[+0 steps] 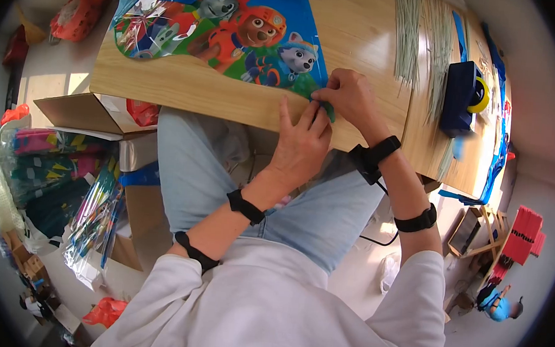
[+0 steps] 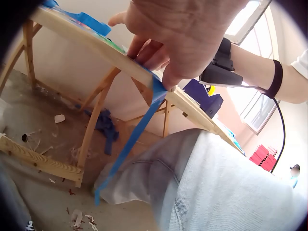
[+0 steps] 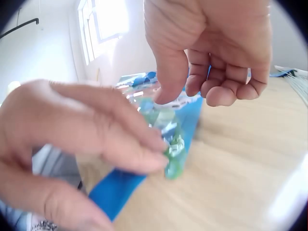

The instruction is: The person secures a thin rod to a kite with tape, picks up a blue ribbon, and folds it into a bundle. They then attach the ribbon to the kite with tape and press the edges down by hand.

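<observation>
A glossy plastic sheet (image 1: 255, 41) printed with cartoon dogs lies on the wooden table, its green corner at the front edge. My left hand (image 1: 296, 142) rests at that corner, fingers fairly straight. In the right wrist view its fingertips press by the green tip, and a blue strip (image 3: 118, 192) runs between fingers and thumb. That blue strip (image 2: 134, 137) hangs down past the table edge in the left wrist view. My right hand (image 1: 355, 101) is bent over the same corner, fingers curled and fingertips close to the left ones; I cannot tell whether it pinches the sheet.
On the table's right lie bundles of thin pale sticks (image 1: 405, 37) and a dark blue tape dispenser (image 1: 458, 99) with a yellow roll. An open cardboard box (image 1: 80, 111) and plastic-wrapped goods (image 1: 56, 169) stand at left. Wooden trestle legs (image 2: 94, 125) support the table.
</observation>
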`<action>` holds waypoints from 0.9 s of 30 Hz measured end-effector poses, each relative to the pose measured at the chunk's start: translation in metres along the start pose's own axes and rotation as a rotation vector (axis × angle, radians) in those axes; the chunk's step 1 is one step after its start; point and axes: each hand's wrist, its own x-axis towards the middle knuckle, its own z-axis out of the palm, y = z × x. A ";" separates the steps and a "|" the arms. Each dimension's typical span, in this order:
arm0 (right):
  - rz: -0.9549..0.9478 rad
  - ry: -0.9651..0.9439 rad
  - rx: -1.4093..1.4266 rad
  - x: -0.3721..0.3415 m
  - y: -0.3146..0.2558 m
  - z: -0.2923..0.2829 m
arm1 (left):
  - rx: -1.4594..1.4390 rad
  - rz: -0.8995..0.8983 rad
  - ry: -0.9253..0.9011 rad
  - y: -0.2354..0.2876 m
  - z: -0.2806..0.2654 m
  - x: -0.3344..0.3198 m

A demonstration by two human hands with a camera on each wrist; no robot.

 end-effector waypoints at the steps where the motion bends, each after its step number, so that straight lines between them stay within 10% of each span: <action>1: 0.048 0.021 -0.002 0.001 -0.001 0.003 | -0.003 -0.001 -0.001 0.000 -0.001 0.000; 12: 0.148 0.436 -0.110 -0.007 -0.021 0.038 | 0.038 0.007 -0.026 -0.001 0.002 -0.004; 18: 0.186 0.197 -0.027 0.010 -0.009 0.021 | -0.120 0.018 0.007 -0.024 -0.030 -0.018; 27: 0.153 0.644 -0.876 0.013 0.059 -0.180 | 0.170 -0.248 0.095 -0.149 -0.086 -0.020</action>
